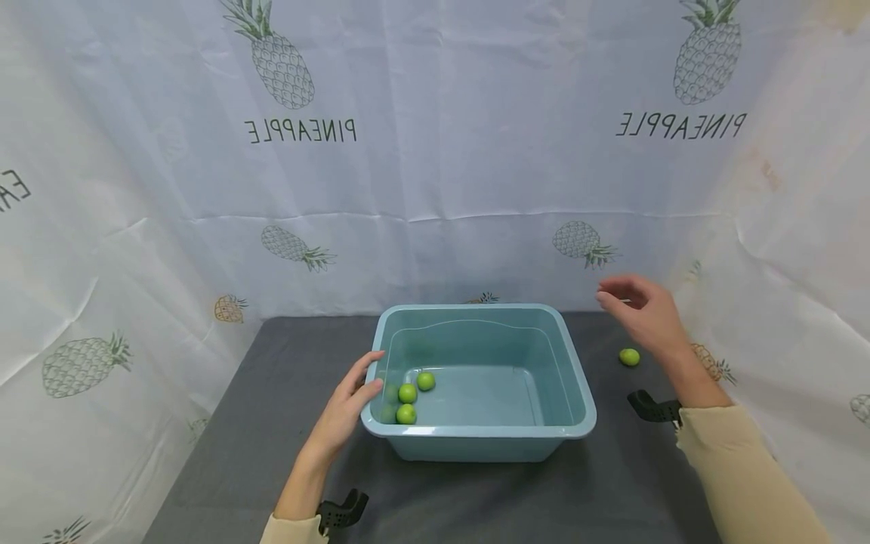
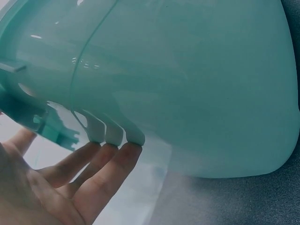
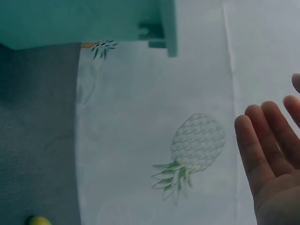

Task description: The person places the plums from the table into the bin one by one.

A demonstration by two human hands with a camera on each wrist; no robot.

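A pale blue-green plastic basin stands on the dark tabletop, with three small green limes in its left end. My left hand holds the basin's left rim. In the left wrist view, the fingertips touch the outer wall, while the thumb reaches up toward the rim. Raised to the right of the basin is my right hand, its fingers loosely bent and nothing between them. Another lime lies on the tabletop below that hand; its edge also shows low in the right wrist view.
A dark grey cloth covers the table. White curtains printed with pineapples hang behind it and along both sides. The right-hand curtain comes down close beside the right arm. Each wrist wears a black strap.
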